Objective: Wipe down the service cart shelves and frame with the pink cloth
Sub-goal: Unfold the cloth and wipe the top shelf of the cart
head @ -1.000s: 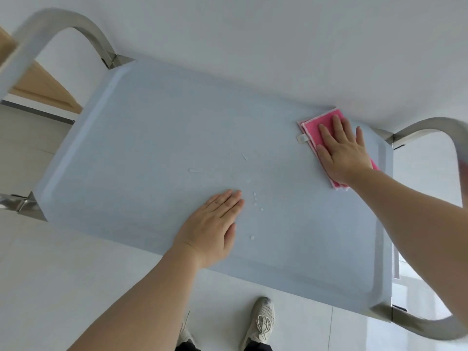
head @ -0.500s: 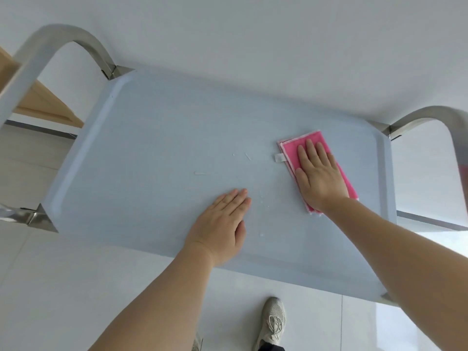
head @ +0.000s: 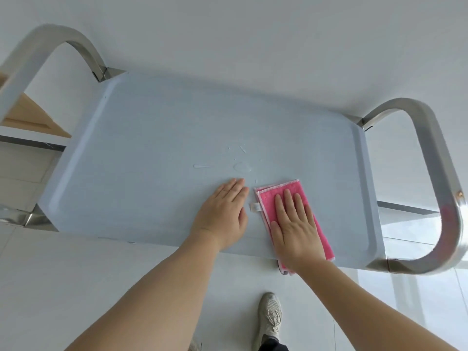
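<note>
The cart's pale blue top shelf (head: 152, 148) fills the middle of the view, with curved steel frame handles at its left end (head: 30, 54) and right end (head: 440, 173). A folded pink cloth (head: 293, 191) with a small white tag lies near the shelf's front edge, its near end hanging over the lip. My right hand (head: 296, 226) presses flat on the cloth, fingers together and pointing away from me. My left hand (head: 222, 214) rests flat on the bare shelf just left of the cloth, holding nothing. Small water streaks and drops (head: 240, 165) sit just beyond both hands.
A white wall runs behind the cart. Wooden furniture (head: 27, 115) shows past the left handle. Glossy white floor tiles lie below, with my shoe (head: 269, 315) under the shelf's front edge and a lower shelf edge (head: 405, 207) visible at the right.
My right hand has dragged the cloth from the far right corner toward me to the front edge, beside my left hand. The left hand stayed flat in place.
</note>
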`<state>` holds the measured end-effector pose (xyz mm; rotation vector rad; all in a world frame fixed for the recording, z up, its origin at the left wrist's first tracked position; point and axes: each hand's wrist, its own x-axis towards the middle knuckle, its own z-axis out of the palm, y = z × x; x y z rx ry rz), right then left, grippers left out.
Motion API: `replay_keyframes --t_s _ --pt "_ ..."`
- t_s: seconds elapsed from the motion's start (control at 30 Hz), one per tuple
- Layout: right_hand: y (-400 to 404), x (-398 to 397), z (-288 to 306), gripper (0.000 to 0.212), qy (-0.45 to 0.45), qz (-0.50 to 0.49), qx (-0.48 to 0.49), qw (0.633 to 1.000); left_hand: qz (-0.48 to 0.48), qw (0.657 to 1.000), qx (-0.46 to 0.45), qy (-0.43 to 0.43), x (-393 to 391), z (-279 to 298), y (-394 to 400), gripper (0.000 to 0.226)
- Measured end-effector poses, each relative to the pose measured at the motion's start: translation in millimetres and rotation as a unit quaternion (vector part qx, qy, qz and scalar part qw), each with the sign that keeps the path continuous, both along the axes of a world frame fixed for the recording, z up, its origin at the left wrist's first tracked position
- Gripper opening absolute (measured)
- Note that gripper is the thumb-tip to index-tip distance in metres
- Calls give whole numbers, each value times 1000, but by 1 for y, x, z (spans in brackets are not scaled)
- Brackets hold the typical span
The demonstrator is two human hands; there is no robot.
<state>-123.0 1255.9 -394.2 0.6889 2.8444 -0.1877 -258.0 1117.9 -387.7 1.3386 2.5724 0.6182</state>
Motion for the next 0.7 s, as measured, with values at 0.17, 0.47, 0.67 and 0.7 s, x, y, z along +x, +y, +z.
replay_keyframes --t_s 0.17,0.47,0.67,0.7 --pt "0 -1 1 64 2 -5 -1 1000 -18 1000 3 10 -10 10 -30 39" --pt "-6 4 6 62 -20 5 -2 1000 74 990 -96 72 -93 21 -119 54" --pt "-10 2 2 60 -48 118 0 992 78 991 -92 60 -96 10 -118 57" --pt "-8 -1 2 61 -50 126 3 991 76 991 -96 52 -96 10 -118 57"
